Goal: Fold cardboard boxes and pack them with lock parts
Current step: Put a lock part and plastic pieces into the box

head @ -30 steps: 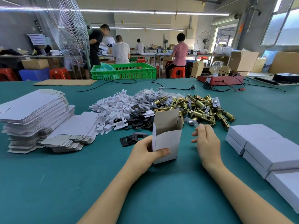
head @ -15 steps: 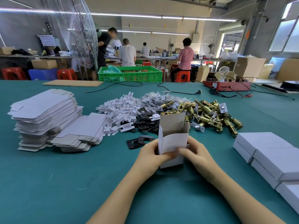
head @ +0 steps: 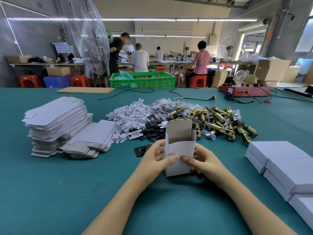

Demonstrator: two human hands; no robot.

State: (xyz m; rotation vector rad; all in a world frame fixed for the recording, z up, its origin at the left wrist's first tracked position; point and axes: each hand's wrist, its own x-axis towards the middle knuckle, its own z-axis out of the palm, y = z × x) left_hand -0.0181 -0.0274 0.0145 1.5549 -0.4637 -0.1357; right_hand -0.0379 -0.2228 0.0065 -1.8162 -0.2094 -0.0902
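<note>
Standing upright on the green table (head: 50, 192), a small white box (head: 179, 150) is held between both hands, its top flap raised and its mouth open. It is grasped by the left hand (head: 156, 159) along its left side, thumb across the front, and by the right hand (head: 204, 161) along the right, thumb pressed to the front panel. The step is judged to be squaring the box before filling. It would be done best with the walls kept straight, the bottom seated flat, and the flap left up until parts are dropped in. Beyond the box lie black plates (head: 155, 128), white plastic pieces (head: 130, 116) and brass latches (head: 220, 121); flat blanks (head: 55, 119) are stacked at left, closed boxes (head: 279, 155) at right. No brand, label or legible writing is seen.
</note>
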